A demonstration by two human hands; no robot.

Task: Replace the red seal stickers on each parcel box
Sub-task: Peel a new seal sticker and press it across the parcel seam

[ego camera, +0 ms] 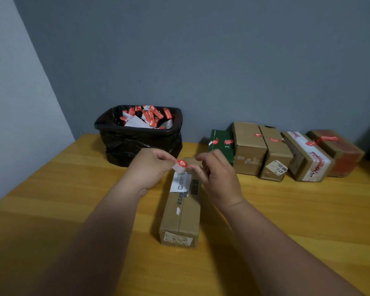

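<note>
A long brown parcel box [183,212] lies lengthwise on the wooden table in front of me, with a white label near its far end. Just above that far end, my left hand [152,167] and my right hand [216,176] hold a red seal sticker [181,165] with a white backing between them. The left fingers pinch its left side and the right thumb and forefinger pinch its right edge. The sticker is clear of the box top.
A bin lined with a black bag [139,135] stands at the back, full of red stickers and white backings. At the back right stand a green box [221,146] and several brown parcel boxes [249,148], each with red stickers on top. A grey wall rises behind.
</note>
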